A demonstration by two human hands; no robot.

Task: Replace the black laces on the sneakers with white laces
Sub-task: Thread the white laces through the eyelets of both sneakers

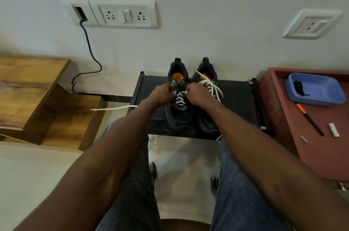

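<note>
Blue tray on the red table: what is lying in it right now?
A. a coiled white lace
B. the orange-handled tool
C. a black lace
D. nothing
C: a dark, black lace lies at the left end of the blue tray, while the orange-handled tool rests on the red table outside it.

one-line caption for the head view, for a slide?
Both hands, left hand and right hand, lace white lace through left sneaker on black rack.

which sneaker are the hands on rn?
The left sneaker: left hand and right hand pinch its white lace at the upper eyelets. The right sneaker sits untouched, lace ends loose.
</note>
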